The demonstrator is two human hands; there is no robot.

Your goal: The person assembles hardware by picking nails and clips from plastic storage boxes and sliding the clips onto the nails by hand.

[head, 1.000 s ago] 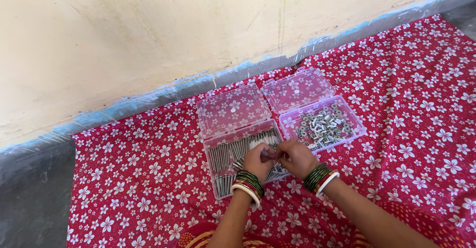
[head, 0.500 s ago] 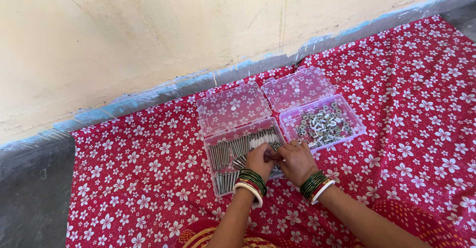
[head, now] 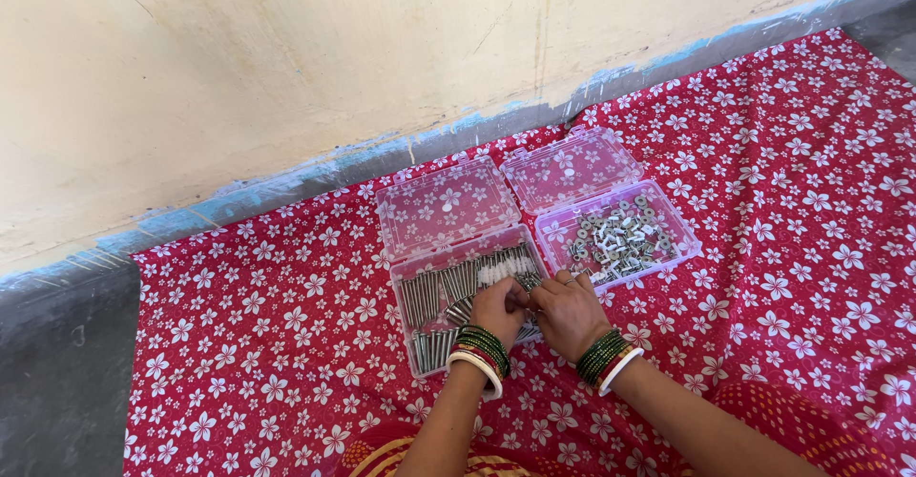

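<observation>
Hands [head: 539,310] meet fingertip to fingertip, knuckles up, over bolt box [head: 429,310]

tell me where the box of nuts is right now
In the head view, the box of nuts sits open right of the box of bolts, just beyond the right hand.

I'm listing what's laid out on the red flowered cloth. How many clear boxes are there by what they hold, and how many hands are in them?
Clear box of long screws: 1
Clear box of small metal fittings: 1
Hands, left hand and right hand, both over the screw box: 2
Total: 4
</observation>
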